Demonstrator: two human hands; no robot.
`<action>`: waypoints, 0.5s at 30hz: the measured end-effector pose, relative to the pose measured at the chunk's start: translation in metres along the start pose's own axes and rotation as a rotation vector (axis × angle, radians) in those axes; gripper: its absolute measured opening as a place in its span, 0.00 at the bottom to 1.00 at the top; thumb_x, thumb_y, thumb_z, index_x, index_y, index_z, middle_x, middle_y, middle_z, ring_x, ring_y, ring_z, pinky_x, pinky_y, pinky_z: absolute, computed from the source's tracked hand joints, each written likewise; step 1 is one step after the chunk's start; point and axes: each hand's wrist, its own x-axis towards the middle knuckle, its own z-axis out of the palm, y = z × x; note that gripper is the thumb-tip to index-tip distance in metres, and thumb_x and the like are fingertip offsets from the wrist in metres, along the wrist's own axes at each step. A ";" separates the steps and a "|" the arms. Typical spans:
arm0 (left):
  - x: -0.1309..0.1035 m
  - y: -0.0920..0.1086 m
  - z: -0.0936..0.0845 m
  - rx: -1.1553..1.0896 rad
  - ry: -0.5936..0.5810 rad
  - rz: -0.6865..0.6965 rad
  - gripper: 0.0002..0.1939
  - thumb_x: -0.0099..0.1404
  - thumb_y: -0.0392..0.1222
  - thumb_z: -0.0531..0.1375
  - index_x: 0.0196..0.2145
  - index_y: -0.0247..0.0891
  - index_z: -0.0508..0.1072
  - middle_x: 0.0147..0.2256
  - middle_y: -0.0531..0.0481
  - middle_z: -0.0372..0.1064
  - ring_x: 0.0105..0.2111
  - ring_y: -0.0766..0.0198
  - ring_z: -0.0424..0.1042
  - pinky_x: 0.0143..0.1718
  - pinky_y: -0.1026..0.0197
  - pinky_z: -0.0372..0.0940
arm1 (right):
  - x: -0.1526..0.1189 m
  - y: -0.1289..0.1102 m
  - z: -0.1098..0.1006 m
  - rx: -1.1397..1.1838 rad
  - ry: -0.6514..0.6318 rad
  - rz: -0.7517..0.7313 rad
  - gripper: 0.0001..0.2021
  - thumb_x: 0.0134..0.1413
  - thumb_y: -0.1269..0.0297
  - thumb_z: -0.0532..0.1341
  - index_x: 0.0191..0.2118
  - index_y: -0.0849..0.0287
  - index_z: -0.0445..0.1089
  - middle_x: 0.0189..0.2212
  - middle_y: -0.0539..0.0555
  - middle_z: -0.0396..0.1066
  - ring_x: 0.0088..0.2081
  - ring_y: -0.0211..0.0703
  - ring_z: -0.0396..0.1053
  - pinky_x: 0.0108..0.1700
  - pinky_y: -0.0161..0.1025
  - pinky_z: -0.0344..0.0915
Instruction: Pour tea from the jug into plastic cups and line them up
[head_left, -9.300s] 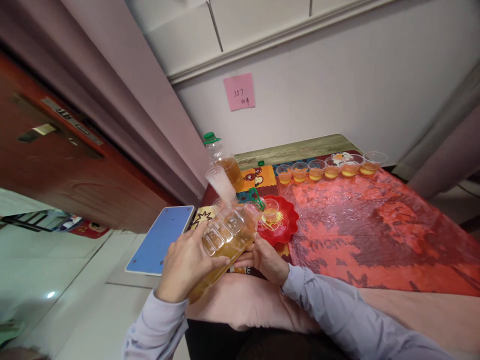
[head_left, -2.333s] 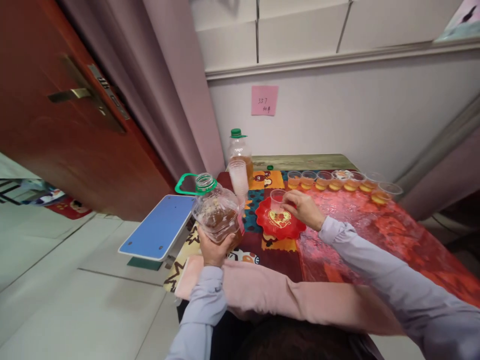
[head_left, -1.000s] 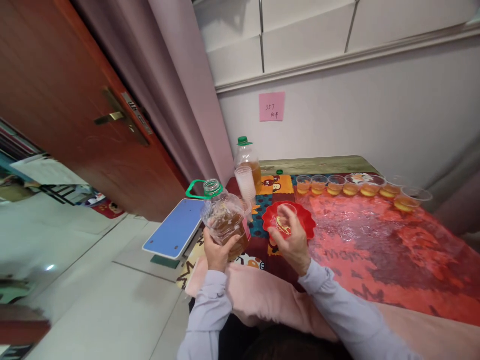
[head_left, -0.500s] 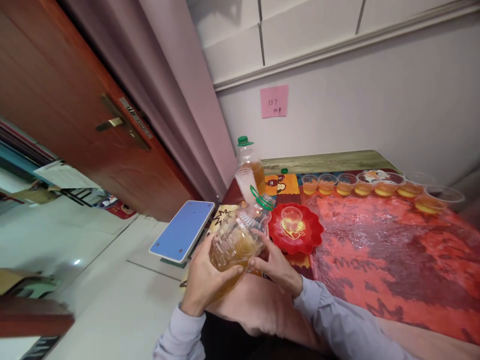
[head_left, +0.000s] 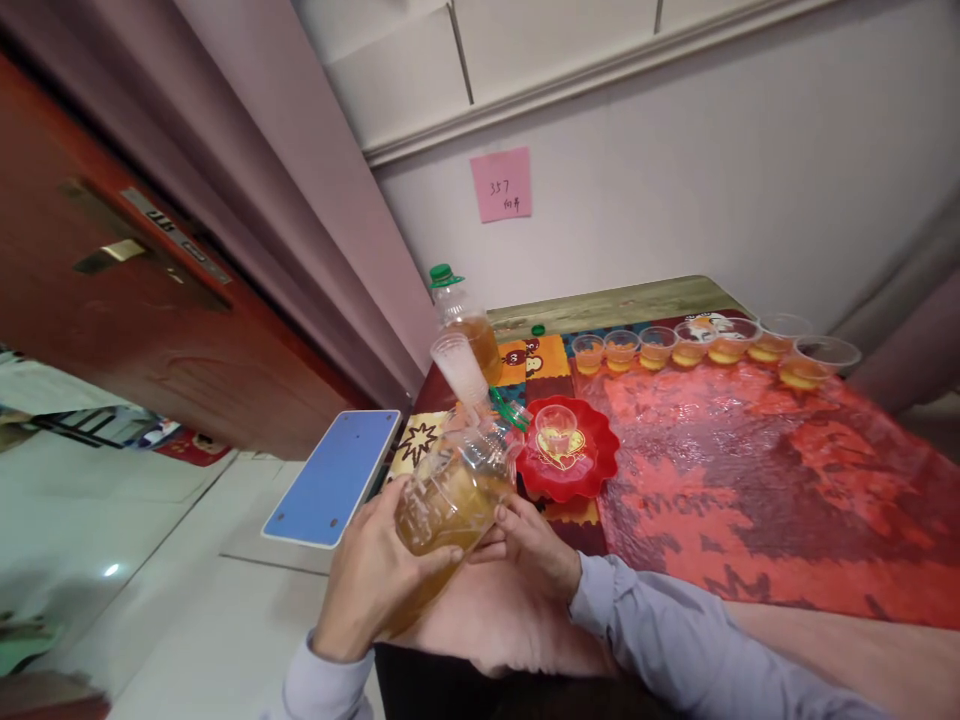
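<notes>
Tilted bottle (head_left: 450,500) points toward the red plate (head_left: 601,455)

Your left hand (head_left: 373,572) holds the bottle around its body, with the fingers spread wide and the thumb lying across the near side. Your right hand (head_left: 534,548) supports the same bottle from its right side; the thumb rests on the wall and the fingers go below, partly hidden. The bottle, with yellowish liquid inside, leans so that its neck is near the clear cup (head_left: 557,428), which stands upright on the plate. Whether liquid is flowing, I cannot tell. Behind the bottle you have a leaning stack of cups (head_left: 459,370) and a second bottle (head_left: 480,338) with green cap. Along the far edge stand seven filled cups (head_left: 688,352) in a row.
</notes>
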 end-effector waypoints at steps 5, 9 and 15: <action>0.008 0.011 -0.008 0.089 -0.052 0.016 0.46 0.48 0.55 0.74 0.63 0.41 0.71 0.56 0.40 0.79 0.54 0.40 0.80 0.55 0.42 0.74 | 0.001 0.003 0.000 0.065 0.013 0.014 0.36 0.54 0.36 0.72 0.60 0.53 0.66 0.49 0.59 0.82 0.45 0.51 0.83 0.51 0.51 0.76; 0.014 0.017 -0.011 0.127 -0.050 0.057 0.45 0.48 0.55 0.74 0.63 0.44 0.72 0.57 0.42 0.79 0.54 0.40 0.80 0.53 0.43 0.74 | 0.002 0.003 0.001 0.084 0.020 -0.011 0.34 0.56 0.36 0.71 0.59 0.52 0.67 0.49 0.57 0.82 0.44 0.51 0.83 0.50 0.52 0.77; 0.023 0.029 -0.017 0.148 -0.105 0.041 0.42 0.48 0.56 0.74 0.60 0.44 0.73 0.53 0.42 0.81 0.52 0.39 0.81 0.48 0.45 0.74 | 0.005 0.005 0.000 0.102 0.039 -0.040 0.31 0.57 0.35 0.69 0.57 0.50 0.69 0.47 0.55 0.82 0.41 0.49 0.83 0.47 0.49 0.77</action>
